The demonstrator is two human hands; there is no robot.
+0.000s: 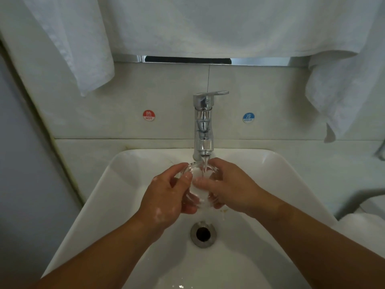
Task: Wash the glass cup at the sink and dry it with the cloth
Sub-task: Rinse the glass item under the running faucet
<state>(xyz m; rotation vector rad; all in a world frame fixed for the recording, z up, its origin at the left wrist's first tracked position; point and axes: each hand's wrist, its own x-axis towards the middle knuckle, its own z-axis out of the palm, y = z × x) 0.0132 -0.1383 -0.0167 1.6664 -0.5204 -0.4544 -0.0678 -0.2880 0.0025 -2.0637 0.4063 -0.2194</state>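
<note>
A clear glass cup (199,187) is held over the white sink (116,197), its mouth turned up towards the chrome tap (203,126). Water runs from the spout into the cup, which holds white foam. My left hand (166,197) grips the cup's left side, with soap suds on its back. My right hand (229,188) grips the right side, with fingers reaching over the rim into the cup. White cloths hang on the wall above, one at the left (68,42) and one at the right (345,90).
The drain (203,233) lies just below my hands. A red HOT sticker (149,115) and a blue COLD sticker (248,117) flank the tap on the tiled wall. A chrome rail (187,59) runs under the hanging cloth. A wall edge stands at the left.
</note>
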